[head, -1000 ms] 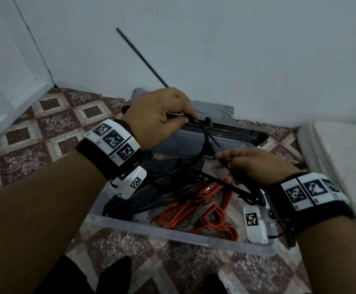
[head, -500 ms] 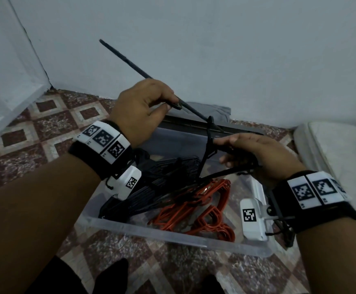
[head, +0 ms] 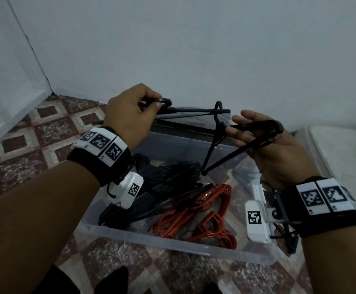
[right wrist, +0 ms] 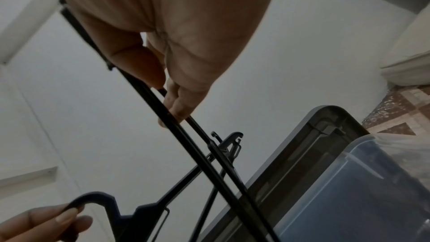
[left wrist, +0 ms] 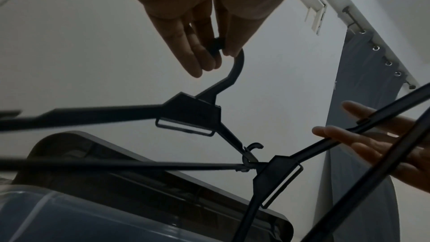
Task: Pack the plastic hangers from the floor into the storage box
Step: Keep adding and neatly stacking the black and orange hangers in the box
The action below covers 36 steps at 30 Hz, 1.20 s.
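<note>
My left hand (head: 153,102) pinches the hook of a black plastic hanger (head: 194,111) between thumb and fingers, above the far side of the clear storage box (head: 172,242). In the left wrist view the same pinch (left wrist: 216,51) shows on the hook, with the hanger (left wrist: 193,111) below it. My right hand (head: 242,128), palm up, holds a second black hanger (head: 225,153) by its bars, thumb over them (right wrist: 167,95). That hanger's hook (left wrist: 252,147) is caught on the first hanger's arm tip. Black hangers (head: 162,187) and orange hangers (head: 204,215) lie in the box.
A dark lid (head: 183,128) leans behind the box against the white wall. A pale mattress (head: 342,155) lies at the right. Patterned floor tiles (head: 45,134) spread to the left and in front. My feet (head: 113,281) are near the box's front edge.
The left hand's hanger swung from pointing up-left to lying level, and the fingers now pinch its hook. My right hand rose and turned palm up with its hanger.
</note>
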Available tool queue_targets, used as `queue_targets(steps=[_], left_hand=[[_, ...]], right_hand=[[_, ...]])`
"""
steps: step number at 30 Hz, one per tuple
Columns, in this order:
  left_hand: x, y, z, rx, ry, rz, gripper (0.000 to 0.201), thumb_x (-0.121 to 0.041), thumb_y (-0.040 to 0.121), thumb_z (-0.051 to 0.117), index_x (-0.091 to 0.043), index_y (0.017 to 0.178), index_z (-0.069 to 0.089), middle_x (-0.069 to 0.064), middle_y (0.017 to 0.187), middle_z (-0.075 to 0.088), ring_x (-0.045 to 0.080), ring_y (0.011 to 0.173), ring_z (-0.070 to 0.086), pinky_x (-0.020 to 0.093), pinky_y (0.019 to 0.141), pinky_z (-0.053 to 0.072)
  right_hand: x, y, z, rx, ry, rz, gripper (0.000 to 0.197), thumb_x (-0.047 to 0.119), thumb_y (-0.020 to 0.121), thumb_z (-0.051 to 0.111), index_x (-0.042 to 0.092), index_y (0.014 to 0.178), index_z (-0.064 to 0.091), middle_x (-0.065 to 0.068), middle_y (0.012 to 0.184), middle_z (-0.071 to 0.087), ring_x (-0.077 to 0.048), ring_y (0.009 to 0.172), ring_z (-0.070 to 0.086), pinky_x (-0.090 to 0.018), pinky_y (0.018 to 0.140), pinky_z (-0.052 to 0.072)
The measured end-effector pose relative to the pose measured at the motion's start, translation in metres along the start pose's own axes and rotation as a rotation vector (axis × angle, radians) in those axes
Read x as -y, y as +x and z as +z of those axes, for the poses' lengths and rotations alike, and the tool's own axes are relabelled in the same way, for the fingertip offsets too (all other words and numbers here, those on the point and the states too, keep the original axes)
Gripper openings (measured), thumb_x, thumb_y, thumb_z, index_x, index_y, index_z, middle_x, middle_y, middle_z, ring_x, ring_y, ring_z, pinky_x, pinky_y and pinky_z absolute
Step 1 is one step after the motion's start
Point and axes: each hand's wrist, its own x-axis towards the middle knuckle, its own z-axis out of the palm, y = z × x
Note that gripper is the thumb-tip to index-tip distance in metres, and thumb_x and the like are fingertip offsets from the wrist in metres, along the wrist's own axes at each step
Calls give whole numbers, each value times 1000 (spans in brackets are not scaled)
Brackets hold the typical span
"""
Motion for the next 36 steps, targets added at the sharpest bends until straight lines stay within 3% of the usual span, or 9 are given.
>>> queue_targets(steps=[6, 9, 13, 16, 20, 26, 29, 33, 36], left_hand=[[5, 1, -1, -52, 82, -56, 13, -45, 86, 60, -34, 90, 63, -21, 80, 63, -7, 69, 58, 2, 58, 34], [7, 3, -2, -51, 108, -68, 10, -43, 87, 61, -33, 89, 62, -23, 78, 60, -12, 70, 55, -1, 57, 34], [6, 0, -2, 6, 107, -44, 8, -42, 87, 61, -35, 86, 59, -22, 77, 60, -12, 70, 55, 0, 58, 35], [3, -3, -2, 42, 118, -8, 7, -43, 86, 62, -38, 85, 58, -25, 73, 58, -14, 69, 54, 0, 57, 35], [-5, -6, -2, 177, 126, 152, 6, -38, 86, 64, -35, 91, 65, -23, 77, 60, -4, 75, 59, 5, 63, 40], [-18, -11, 2, 334, 85, 323, 17, -22, 89, 66, -24, 105, 70, -14, 99, 67, -2, 92, 60, 11, 81, 47], [-21, -12, 2, 314, 69, 308, 14, -26, 90, 65, -25, 103, 69, -21, 91, 64, -5, 84, 59, 5, 74, 44], [-19, -12, -1, 191, 82, 217, 11, -34, 91, 63, -26, 98, 66, -14, 82, 65, 5, 73, 60, 20, 62, 46], [-16, -11, 0, 120, 133, 123, 9, -34, 91, 61, -27, 97, 62, -9, 82, 63, 11, 74, 58, 24, 66, 43]], right_hand=[[6, -1, -6, 42, 66, -9, 78, -13, 74, 56, 16, 145, 41, -17, 146, 46, -29, 131, 52, -44, 109, 39], [4, 1, -8, -20, -1, -42, 72, 4, 80, 67, 21, 145, 42, -11, 141, 54, -26, 127, 55, -44, 107, 43], [-1, 6, -9, -227, -129, -108, 36, 28, 101, 48, 15, 134, 54, -13, 124, 66, -32, 110, 66, -46, 95, 52], [-1, 7, -13, -342, -154, -138, 34, 30, 104, 43, 13, 129, 57, -16, 114, 70, -36, 97, 70, -40, 77, 57], [-3, 8, -17, -406, -227, -173, 31, 34, 102, 44, 17, 122, 60, -13, 103, 73, -22, 67, 71, -25, 56, 52], [-3, 9, -18, -390, -241, -93, 20, 35, 101, 45, 19, 105, 55, -14, 104, 74, -16, 47, 55, -26, 52, 45], [-1, 7, -16, -324, -189, -35, 25, 38, 100, 49, 16, 102, 60, -13, 105, 73, -15, 49, 53, -24, 50, 42], [3, 9, -10, -326, -79, -27, 29, 42, 96, 55, 16, 92, 67, -6, 88, 71, -12, 52, 50, -19, 47, 38], [9, 11, -11, -355, 59, -78, 32, 45, 96, 53, 15, 88, 62, -5, 78, 68, -11, 50, 45, -19, 47, 35]])
